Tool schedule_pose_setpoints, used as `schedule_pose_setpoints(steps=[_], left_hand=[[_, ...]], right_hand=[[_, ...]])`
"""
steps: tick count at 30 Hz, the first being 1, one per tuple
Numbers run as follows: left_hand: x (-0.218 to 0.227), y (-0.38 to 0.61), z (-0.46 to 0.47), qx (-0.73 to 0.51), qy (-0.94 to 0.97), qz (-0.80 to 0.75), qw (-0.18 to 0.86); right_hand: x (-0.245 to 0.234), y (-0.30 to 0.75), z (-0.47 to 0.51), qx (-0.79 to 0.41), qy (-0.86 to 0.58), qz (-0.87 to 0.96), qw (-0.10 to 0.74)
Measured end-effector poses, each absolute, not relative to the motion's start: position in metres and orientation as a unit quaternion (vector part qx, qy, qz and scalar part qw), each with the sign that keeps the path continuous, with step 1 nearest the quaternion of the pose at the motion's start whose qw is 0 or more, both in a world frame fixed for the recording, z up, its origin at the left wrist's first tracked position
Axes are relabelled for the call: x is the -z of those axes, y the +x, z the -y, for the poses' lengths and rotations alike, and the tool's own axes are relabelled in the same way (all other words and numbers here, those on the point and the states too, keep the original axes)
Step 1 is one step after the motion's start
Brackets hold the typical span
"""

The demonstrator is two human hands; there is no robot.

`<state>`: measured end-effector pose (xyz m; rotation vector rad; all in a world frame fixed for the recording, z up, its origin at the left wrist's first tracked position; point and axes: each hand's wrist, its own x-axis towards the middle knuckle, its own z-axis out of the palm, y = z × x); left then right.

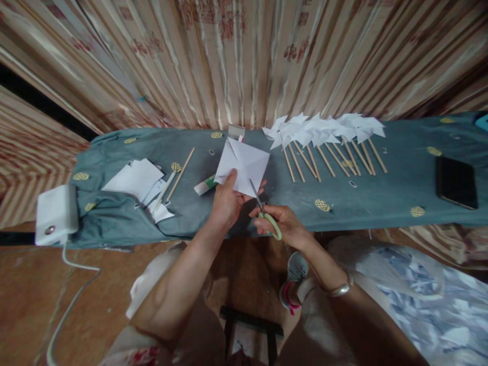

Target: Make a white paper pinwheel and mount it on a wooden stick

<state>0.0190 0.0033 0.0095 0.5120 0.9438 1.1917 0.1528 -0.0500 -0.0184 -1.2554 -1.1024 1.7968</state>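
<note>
My left hand grips a square sheet of white paper by its near side, thumb on top and fingers beneath. Creases run across the sheet, and a slit shows near its upper left corner. In my right hand is a pair of scissors with pale green handles. Their blades lie at the sheet's lower right corner, pointing toward its middle. Just behind the sheet, a small box is partly hidden. A green and white box lies beside my left wrist.
White paper pinwheels on wooden sticks overlap in a row at the back right. Loose white sheets and a wooden stick lie to the left. A white device with a cable stands at the left end, a black phone at the right.
</note>
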Motion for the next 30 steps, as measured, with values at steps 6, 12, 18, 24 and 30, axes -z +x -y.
schedule_pose_setpoints(steps=[6, 12, 18, 24, 30], left_hand=[[-0.0063, 0.0194, -0.0016, -0.533, 0.233, -0.407, 0.704], [-0.0031, 0.0194, -0.0023, -0.536, 0.235, -0.410, 0.700], [-0.0024, 0.0214, 0.0005, -0.528, 0.238, -0.416, 0.701], [-0.0015, 0.0206, 0.0006, -0.528, 0.240, -0.414, 0.702], [-0.0056, 0.0219, 0.0018, -0.527, 0.232, -0.416, 0.704]], right_hand=[[0.0198, 0.1541, 0.0492, -0.680, -0.481, 0.435, 0.342], [0.0220, 0.1547, 0.0491, -0.673, -0.484, 0.441, 0.345], [0.0222, 0.1551, 0.0485, -0.679, -0.486, 0.433, 0.340], [0.0215, 0.1546, 0.0480, -0.675, -0.490, 0.431, 0.343], [0.0219, 0.1542, 0.0473, -0.664, -0.496, 0.443, 0.341]])
